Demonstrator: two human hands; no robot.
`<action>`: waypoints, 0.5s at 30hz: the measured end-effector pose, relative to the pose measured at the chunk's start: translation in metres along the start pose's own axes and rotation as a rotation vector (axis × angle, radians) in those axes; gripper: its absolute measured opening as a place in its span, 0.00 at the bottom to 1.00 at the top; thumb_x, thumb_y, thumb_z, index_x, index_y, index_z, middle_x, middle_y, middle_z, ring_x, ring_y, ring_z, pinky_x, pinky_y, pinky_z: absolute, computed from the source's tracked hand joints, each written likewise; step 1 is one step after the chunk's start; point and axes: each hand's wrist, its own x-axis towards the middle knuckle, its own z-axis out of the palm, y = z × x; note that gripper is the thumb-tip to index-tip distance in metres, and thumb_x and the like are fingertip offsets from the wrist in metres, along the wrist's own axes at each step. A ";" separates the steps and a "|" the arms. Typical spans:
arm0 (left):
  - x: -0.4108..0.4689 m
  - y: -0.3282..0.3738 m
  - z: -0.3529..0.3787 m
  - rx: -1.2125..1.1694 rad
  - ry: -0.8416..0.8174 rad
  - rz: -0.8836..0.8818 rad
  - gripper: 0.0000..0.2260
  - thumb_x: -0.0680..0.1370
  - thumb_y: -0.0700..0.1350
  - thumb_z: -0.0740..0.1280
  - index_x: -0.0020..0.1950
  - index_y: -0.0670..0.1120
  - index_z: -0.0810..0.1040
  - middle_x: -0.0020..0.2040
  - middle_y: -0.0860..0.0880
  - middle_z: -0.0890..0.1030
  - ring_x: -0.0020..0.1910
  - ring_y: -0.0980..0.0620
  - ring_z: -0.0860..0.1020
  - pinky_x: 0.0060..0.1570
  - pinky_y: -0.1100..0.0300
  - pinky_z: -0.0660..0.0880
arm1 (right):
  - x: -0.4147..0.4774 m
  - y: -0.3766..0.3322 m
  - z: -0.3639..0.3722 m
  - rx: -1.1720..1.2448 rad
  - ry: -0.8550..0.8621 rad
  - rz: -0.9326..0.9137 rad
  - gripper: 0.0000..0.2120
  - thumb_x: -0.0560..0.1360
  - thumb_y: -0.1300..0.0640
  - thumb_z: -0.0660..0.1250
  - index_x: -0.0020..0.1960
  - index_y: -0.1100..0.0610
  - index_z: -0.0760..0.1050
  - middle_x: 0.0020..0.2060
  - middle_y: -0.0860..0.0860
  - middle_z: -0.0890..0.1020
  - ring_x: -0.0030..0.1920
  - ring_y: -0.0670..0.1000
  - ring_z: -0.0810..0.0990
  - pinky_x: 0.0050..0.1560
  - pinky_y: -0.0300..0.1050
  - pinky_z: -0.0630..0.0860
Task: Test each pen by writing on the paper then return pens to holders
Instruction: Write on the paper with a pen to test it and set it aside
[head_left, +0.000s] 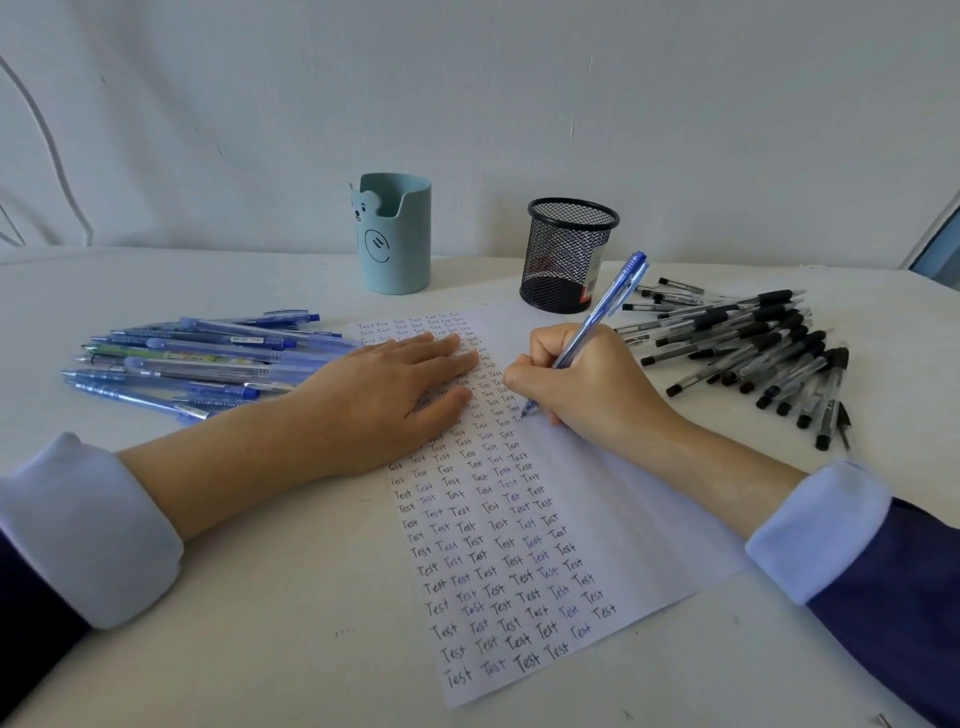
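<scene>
White table: left hand, flat, covers part of the paper; right hand pinches a blue pen.

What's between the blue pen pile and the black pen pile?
Head view: the paper, with the left hand pressing it and the right hand gripping a blue pen.
</scene>
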 end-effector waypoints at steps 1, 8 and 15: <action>0.000 0.000 0.000 0.003 0.000 0.002 0.31 0.74 0.67 0.41 0.78 0.62 0.52 0.79 0.59 0.52 0.77 0.60 0.51 0.76 0.56 0.50 | 0.000 0.000 0.000 -0.004 -0.001 -0.003 0.17 0.70 0.64 0.70 0.29 0.66 0.65 0.21 0.54 0.69 0.25 0.48 0.69 0.29 0.40 0.70; 0.000 0.002 -0.001 0.001 -0.002 -0.002 0.31 0.74 0.67 0.41 0.78 0.62 0.52 0.79 0.59 0.52 0.77 0.59 0.51 0.76 0.55 0.51 | 0.000 0.000 -0.001 -0.008 0.031 -0.003 0.17 0.71 0.64 0.70 0.28 0.64 0.65 0.23 0.58 0.69 0.23 0.47 0.69 0.26 0.37 0.70; 0.000 0.002 -0.001 -0.005 -0.010 -0.006 0.32 0.74 0.67 0.41 0.78 0.62 0.52 0.79 0.59 0.52 0.77 0.59 0.50 0.76 0.55 0.50 | 0.001 0.001 -0.001 -0.028 0.036 -0.010 0.19 0.70 0.65 0.69 0.26 0.60 0.63 0.22 0.53 0.64 0.24 0.46 0.65 0.28 0.36 0.65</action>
